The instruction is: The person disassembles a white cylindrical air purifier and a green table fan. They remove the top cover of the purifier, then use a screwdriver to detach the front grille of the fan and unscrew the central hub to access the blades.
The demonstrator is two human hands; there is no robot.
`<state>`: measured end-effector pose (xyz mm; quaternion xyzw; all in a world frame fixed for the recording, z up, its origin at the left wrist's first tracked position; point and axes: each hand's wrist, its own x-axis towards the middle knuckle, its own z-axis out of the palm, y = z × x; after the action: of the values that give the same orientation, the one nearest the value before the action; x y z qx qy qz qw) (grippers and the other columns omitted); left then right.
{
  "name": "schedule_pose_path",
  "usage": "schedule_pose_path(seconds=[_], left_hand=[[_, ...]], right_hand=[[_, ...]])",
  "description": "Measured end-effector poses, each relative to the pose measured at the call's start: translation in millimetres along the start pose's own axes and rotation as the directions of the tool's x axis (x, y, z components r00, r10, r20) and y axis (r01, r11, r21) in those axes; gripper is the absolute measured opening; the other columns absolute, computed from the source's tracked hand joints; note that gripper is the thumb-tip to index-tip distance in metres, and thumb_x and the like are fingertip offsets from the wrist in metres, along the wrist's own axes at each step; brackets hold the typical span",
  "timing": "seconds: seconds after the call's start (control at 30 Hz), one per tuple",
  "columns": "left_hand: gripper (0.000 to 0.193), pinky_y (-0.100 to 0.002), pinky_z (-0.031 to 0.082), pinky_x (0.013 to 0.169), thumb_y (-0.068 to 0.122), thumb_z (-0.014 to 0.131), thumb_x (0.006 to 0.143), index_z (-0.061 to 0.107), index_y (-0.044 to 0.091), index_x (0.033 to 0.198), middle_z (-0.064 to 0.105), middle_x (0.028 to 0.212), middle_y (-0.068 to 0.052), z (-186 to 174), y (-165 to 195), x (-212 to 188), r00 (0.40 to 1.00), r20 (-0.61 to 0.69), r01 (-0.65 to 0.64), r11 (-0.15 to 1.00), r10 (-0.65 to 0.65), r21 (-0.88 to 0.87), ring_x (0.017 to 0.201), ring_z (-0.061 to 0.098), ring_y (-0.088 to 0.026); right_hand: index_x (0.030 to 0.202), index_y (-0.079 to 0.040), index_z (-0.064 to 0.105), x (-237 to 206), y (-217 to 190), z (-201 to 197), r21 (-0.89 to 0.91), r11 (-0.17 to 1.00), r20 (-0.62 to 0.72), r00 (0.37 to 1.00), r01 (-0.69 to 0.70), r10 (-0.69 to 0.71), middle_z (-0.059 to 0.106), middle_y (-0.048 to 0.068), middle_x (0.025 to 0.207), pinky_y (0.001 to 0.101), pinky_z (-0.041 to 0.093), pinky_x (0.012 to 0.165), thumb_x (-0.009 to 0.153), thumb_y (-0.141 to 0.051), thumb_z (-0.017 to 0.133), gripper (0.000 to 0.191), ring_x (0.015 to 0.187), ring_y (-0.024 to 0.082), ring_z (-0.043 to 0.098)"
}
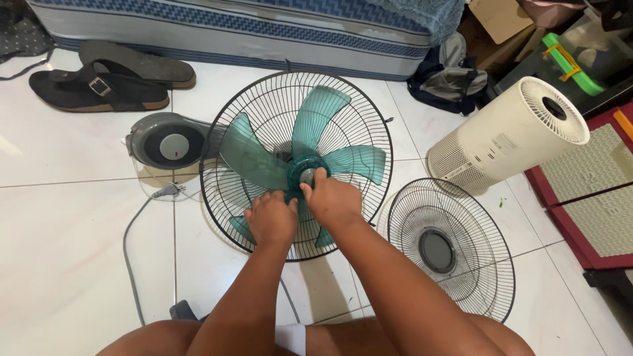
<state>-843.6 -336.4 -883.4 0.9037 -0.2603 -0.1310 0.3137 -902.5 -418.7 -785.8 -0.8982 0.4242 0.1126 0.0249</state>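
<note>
A teal fan blade (310, 142) with several vanes sits inside a black wire rear guard (264, 92) lying on the white tiled floor. My right hand (333, 198) pinches the grey cap at the blade's hub (307, 175). My left hand (271, 217) grips the hub's lower left side, covering part of a vane. A second black wire guard (455, 244), the front one with a grey centre disc, lies on the floor to the right, apart from the fan.
A grey round fan base (168, 145) with a cable (132, 237) lies left of the guard. A cream cylindrical appliance (508, 135) lies on its side at right. Dark sandals (105, 79) and a blue patterned mattress (231, 23) are at the back, a red mat (593, 184) far right.
</note>
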Motion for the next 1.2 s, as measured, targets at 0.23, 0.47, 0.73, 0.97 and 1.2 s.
schedule_pose_path(seconds=[0.23, 0.47, 0.73, 0.97, 1.2], left_hand=[[0.035, -0.046, 0.037, 0.099, 0.039, 0.071, 0.088, 0.074, 0.014, 0.113, 0.070, 0.120, -0.004, 2, -2, 1, 0.999, -0.031, -0.006, 1.000, 0.006, 0.015, 0.118, 0.057, -0.025], [0.034, -0.047, 0.039, 0.097, 0.039, 0.072, 0.088, 0.074, 0.014, 0.111, 0.071, 0.118, -0.004, 6, -3, 1, 0.999, -0.035, -0.013, 1.000, 0.013, 0.022, 0.117, 0.058, -0.026], [0.033, -0.046, 0.038, 0.099, 0.038, 0.071, 0.088, 0.074, 0.014, 0.111, 0.070, 0.120, -0.003, 2, -2, 0, 1.000, -0.016, 0.000, 1.000, 0.000, 0.006, 0.117, 0.058, -0.025], [0.035, -0.045, 0.037, 0.100, 0.039, 0.070, 0.090, 0.073, 0.014, 0.114, 0.070, 0.120, -0.003, 0, 0, 0, 1.000, 0.011, 0.012, 1.000, -0.012, 0.014, 0.119, 0.057, -0.024], [0.035, -0.046, 0.037, 0.101, 0.039, 0.071, 0.089, 0.073, 0.014, 0.114, 0.069, 0.121, -0.004, 1, -1, 0, 1.000, 0.009, 0.011, 1.000, -0.011, -0.001, 0.120, 0.057, -0.025]], right_hand=[[0.112, -0.007, 0.056, 2, -2, 4, -0.040, 0.999, -0.021, 1.000, 0.007, -0.008, 0.075, 0.015, 0.091, 0.0473, 0.059, 0.073, 0.104, -0.053, 0.041, 0.049, 0.087, 0.034, 0.075], [0.111, -0.007, 0.061, 4, -3, 2, -0.003, 0.999, -0.014, 0.999, -0.034, 0.034, 0.075, 0.016, 0.096, 0.0479, 0.058, 0.076, 0.102, -0.057, 0.042, 0.054, 0.092, 0.034, 0.074], [0.114, -0.006, 0.064, 4, -4, 2, 0.018, 0.998, -0.003, 0.999, -0.052, 0.053, 0.076, 0.015, 0.099, 0.0468, 0.058, 0.078, 0.104, -0.057, 0.039, 0.058, 0.094, 0.033, 0.074], [0.112, -0.007, 0.067, 3, -3, -1, 0.057, 0.997, 0.009, 0.998, -0.058, 0.058, 0.075, 0.014, 0.101, 0.0453, 0.056, 0.081, 0.102, -0.060, 0.040, 0.061, 0.096, 0.032, 0.072], [0.116, -0.009, 0.055, -2, 5, -1, 0.013, 0.999, -0.074, 0.996, 0.041, -0.040, 0.074, 0.013, 0.094, 0.0476, 0.057, 0.071, 0.097, -0.055, 0.050, 0.049, 0.086, 0.032, 0.074]])
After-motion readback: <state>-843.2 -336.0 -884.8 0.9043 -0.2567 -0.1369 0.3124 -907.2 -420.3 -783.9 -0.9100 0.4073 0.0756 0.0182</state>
